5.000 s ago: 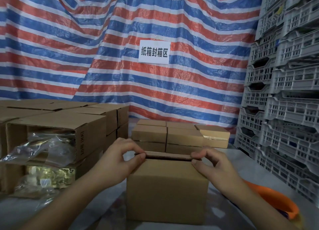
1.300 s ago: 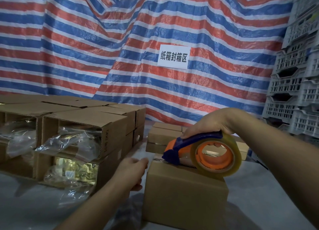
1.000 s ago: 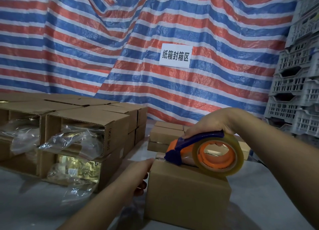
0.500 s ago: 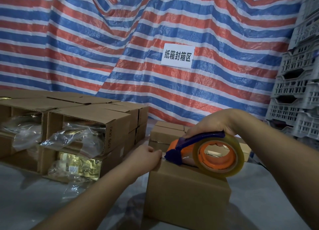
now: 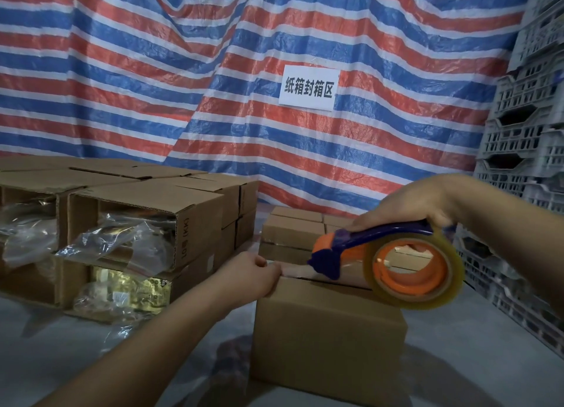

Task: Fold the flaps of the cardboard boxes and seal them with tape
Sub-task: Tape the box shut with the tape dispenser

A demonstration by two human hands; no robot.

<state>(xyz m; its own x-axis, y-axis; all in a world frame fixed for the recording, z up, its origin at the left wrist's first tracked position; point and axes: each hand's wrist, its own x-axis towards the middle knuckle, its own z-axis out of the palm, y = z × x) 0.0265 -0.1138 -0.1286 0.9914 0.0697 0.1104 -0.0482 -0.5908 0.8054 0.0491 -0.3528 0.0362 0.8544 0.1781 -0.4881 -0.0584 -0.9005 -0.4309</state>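
- On the grey table, front and centre, sits the cardboard box, flaps down.
- Left hand curls over its top left edge, pinning the tape end.
- Right hand grips the tape dispenser on the lid.
- Sealed boxes wait behind; open cartons stand left.

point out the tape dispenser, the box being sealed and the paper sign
tape dispenser point(image 5: 390, 234), head view, on its blue handle
box being sealed point(image 5: 328, 330), head view, on its front face
paper sign point(image 5: 308, 87), head view, on its printed middle
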